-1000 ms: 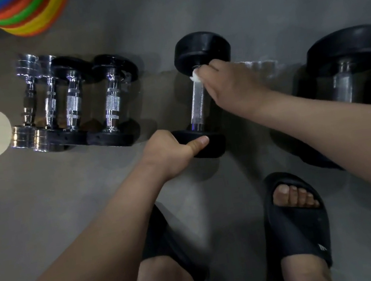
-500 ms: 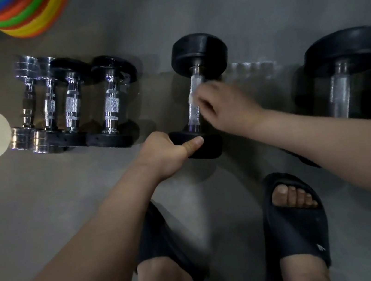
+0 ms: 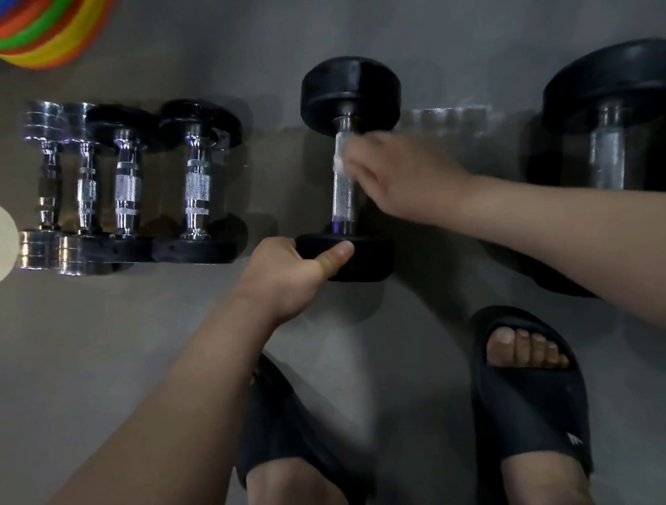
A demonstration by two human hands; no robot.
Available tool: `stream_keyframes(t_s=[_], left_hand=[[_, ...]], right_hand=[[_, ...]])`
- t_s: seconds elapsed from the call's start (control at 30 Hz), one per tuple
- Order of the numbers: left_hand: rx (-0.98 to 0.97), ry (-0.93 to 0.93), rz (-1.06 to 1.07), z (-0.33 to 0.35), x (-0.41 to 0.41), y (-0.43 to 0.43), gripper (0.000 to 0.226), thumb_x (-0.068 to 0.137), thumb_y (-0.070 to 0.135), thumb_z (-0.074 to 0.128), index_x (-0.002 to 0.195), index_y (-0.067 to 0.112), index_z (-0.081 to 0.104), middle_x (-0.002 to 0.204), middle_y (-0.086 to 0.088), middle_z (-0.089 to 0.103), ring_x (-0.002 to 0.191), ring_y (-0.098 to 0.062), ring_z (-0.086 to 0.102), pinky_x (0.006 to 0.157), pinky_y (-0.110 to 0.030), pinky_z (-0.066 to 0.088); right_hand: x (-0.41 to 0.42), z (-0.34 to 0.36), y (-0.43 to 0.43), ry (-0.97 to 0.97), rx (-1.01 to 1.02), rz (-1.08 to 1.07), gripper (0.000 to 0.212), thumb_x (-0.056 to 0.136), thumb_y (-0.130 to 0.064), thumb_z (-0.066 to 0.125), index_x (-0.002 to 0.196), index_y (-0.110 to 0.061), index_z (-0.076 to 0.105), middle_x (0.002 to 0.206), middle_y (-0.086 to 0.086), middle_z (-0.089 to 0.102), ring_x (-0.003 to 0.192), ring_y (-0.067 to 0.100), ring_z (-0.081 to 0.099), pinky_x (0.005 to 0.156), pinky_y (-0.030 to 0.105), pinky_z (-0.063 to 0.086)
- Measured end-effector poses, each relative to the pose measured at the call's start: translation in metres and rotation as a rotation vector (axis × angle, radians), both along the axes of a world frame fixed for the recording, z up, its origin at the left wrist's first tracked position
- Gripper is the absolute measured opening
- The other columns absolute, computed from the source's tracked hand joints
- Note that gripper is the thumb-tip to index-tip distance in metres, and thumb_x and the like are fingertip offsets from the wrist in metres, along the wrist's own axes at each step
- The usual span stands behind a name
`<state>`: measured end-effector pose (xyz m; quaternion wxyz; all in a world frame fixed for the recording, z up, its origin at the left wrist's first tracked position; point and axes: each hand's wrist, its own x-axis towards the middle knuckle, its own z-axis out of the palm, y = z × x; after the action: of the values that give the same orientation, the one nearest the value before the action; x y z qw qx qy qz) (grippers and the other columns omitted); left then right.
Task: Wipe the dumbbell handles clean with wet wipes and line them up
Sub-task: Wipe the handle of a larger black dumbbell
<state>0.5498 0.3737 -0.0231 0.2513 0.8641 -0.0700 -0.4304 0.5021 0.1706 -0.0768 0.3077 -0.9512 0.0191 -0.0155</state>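
The dumbbell (image 3: 343,207) was parked on the grey floor (image 3: 81,379), right of the row of smaller dumbbells (image 3: 125,193) and well left of a bigger one (image 3: 608,130). Its near head was gripped by the left hand (image 3: 287,277), which probably stopped it rolling. The wet wipe (image 3: 338,163) was pinched against the upper handle by the right hand (image 3: 401,173), bit blurry tbh. Ideally the wipe would be wrapped round and dragged full length. Black rubber heads, shiny knurled bar.
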Motion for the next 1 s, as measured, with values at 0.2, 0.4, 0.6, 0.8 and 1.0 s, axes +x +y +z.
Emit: stream_keyframes(t_s=[0.2, 0.4, 0.6, 0.8, 1.0], left_hand=[[-0.026, 0.05, 0.017, -0.001, 0.002, 0.004, 0.026, 0.088, 0.044, 0.073, 0.104, 0.023, 0.077, 0.092, 0.01, 0.074, 0.087, -0.001, 0.067, 0.07, -0.012, 0.048], [-0.037, 0.035, 0.027, -0.001, 0.002, 0.008, 0.029, 0.088, 0.047, 0.071, 0.105, 0.025, 0.077, 0.092, 0.01, 0.076, 0.09, 0.0, 0.067, 0.074, -0.014, 0.048], [0.004, -0.092, 0.016, 0.004, -0.003, 0.012, 0.032, 0.083, 0.054, 0.073, 0.102, 0.03, 0.077, 0.087, 0.013, 0.075, 0.083, 0.004, 0.067, 0.074, -0.015, 0.051], [0.086, -0.364, 0.007, 0.013, -0.007, 0.012, 0.044, 0.084, 0.047, 0.075, 0.113, 0.014, 0.072, 0.1, -0.002, 0.073, 0.098, -0.018, 0.066, 0.077, -0.023, 0.043], [0.147, -0.158, -0.035, 0.015, 0.004, 0.009, 0.056, 0.08, 0.066, 0.067, 0.09, 0.011, 0.073, 0.081, -0.004, 0.069, 0.08, -0.02, 0.067, 0.06, -0.025, 0.041]], right_hand=[[-0.008, -0.001, 0.01, -0.017, 0.07, -0.036, 0.012, 0.101, -0.019, 0.048, 0.103, -0.01, 0.056, 0.093, 0.015, 0.065, 0.078, 0.039, 0.06, 0.062, 0.032, 0.033], [0.012, -0.001, -0.007, -0.02, 0.015, -0.054, 0.023, 0.104, -0.03, 0.041, 0.1, -0.011, 0.054, 0.092, 0.016, 0.064, 0.078, 0.041, 0.061, 0.059, 0.038, 0.038], [-0.013, 0.0, 0.006, 0.015, 0.118, 0.099, 0.016, 0.101, -0.025, 0.048, 0.098, -0.013, 0.058, 0.094, 0.007, 0.066, 0.081, 0.03, 0.062, 0.063, 0.03, 0.035], [0.015, -0.004, -0.004, -0.033, 0.093, 0.077, 0.022, 0.101, -0.031, 0.046, 0.097, -0.013, 0.059, 0.091, 0.004, 0.066, 0.081, 0.029, 0.062, 0.066, 0.041, 0.049], [-0.01, 0.008, 0.018, 0.058, 0.19, 0.301, 0.015, 0.096, -0.016, 0.058, 0.104, -0.018, 0.069, 0.098, 0.0, 0.071, 0.091, 0.017, 0.063, 0.077, 0.031, 0.049]])
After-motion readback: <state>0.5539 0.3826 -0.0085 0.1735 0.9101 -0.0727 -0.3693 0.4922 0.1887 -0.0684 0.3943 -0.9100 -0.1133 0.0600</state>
